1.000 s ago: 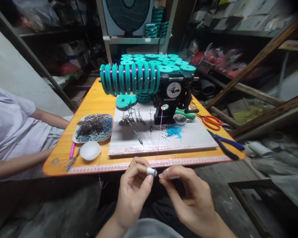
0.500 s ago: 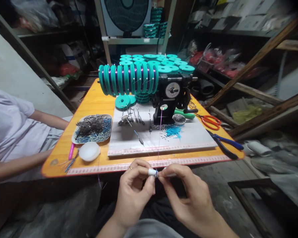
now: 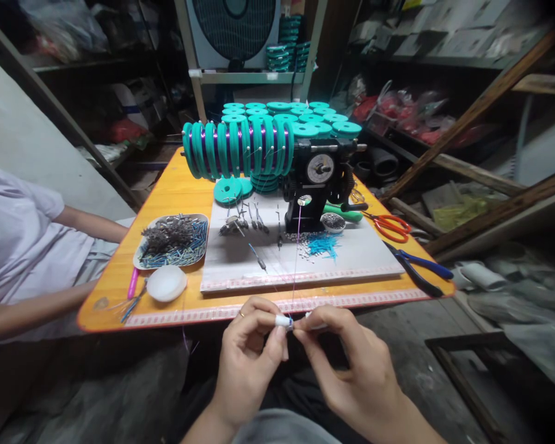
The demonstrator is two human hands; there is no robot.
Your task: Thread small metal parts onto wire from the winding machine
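Observation:
My left hand (image 3: 252, 351) is closed in a pinch at the table's front edge, with a white wrap (image 3: 283, 320) on its index fingertip. Between thumb and finger is a thin purple line (image 3: 295, 277), with a small blue bit at the fingertips that is too tiny to name. Close beside it, almost touching, my right hand (image 3: 349, 357) pinches at the same spot. What its fingertips grip is hidden. The line runs up toward the black winding machine (image 3: 305, 213), which bears a row of teal spools (image 3: 238, 148) wound with purple line.
On the white board (image 3: 240, 274) lie fishing sinkers (image 3: 258, 256), blue tubes (image 3: 322, 245) and small metal bits. A tray (image 3: 206, 246) of sinkers, a white bowl (image 3: 166, 283), orange scissors (image 3: 388, 228) and pliers (image 3: 420, 269) surround it. Another person (image 3: 32, 246) sits at the left.
Both hands stay almost in place, with only slight shifts of the fingertips. The purple line's lower end has moved slightly left.

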